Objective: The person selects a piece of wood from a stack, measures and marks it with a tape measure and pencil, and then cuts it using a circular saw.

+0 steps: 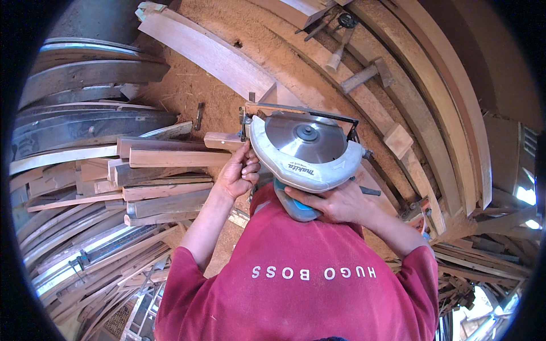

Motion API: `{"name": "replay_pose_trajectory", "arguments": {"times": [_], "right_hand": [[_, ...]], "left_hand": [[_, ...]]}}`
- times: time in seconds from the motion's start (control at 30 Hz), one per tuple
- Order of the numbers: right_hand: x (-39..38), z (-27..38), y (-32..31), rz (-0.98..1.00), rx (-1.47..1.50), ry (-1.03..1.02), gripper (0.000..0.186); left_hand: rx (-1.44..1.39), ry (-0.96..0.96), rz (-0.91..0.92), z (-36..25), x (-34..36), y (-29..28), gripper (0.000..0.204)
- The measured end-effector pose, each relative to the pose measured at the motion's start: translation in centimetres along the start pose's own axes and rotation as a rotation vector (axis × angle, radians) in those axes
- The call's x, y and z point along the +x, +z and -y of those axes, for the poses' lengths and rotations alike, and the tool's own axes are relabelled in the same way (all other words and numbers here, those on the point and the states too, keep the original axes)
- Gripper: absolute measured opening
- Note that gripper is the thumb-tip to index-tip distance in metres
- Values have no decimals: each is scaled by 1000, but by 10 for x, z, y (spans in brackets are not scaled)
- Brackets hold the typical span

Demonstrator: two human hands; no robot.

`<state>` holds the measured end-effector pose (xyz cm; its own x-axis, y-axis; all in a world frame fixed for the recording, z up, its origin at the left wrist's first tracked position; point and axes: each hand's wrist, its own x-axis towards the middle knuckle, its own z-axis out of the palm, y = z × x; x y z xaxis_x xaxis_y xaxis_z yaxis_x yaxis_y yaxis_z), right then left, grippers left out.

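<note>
A circular saw (307, 170) is held up close to my body, its round blade (307, 132) facing up and framed by a pale grey guard. Behind the blade runs the flat base (304, 109), seen nearly edge-on. My right hand (344, 203) wraps around the teal motor and handle part, with part of the grip hidden under palm and guard. At the saw's left end my left hand (240, 173) is closed, fingers curled and thumb pressed up by the metal bracket at the base corner. Exactly which small part it pinches is hidden.
Wide planks (207, 51) lie on the sawdust-covered surface (193, 85) beyond the saw. Cut timber pieces (170, 158) are stacked to the left. Long curved beams (421, 102) line the right, with a hammer (367, 75) and a brush (338, 51) among them.
</note>
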<state>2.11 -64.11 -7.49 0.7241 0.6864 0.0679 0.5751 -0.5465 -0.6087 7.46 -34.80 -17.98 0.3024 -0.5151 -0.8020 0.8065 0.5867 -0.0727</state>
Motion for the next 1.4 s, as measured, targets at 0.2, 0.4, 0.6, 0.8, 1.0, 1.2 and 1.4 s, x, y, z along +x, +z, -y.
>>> {"name": "replay_pose_trajectory", "arguments": {"times": [0.2,0.4,0.6,0.8,1.0,1.2,1.4], "right_hand": [[-2,-1,-3,53,1,-6,75],[7,-6,-3,25,43,53,84],[33,-41,20,-110,488,512,59],[70,-81,64,-195,465,582,46],[73,-107,93,-232,439,562,46],[76,-114,95,-268,524,580,47],[77,-115,97,-229,510,632,37]], "left_hand": [[268,19,-152,-13,-5,8,30],[538,33,-173,-36,7,22,27],[962,619,-336,-13,40,11,36],[1813,1348,-591,58,40,17,86],[1844,1224,-750,52,71,9,113],[1852,1253,-747,45,86,4,112],[1878,1243,-729,38,89,4,109]]}}
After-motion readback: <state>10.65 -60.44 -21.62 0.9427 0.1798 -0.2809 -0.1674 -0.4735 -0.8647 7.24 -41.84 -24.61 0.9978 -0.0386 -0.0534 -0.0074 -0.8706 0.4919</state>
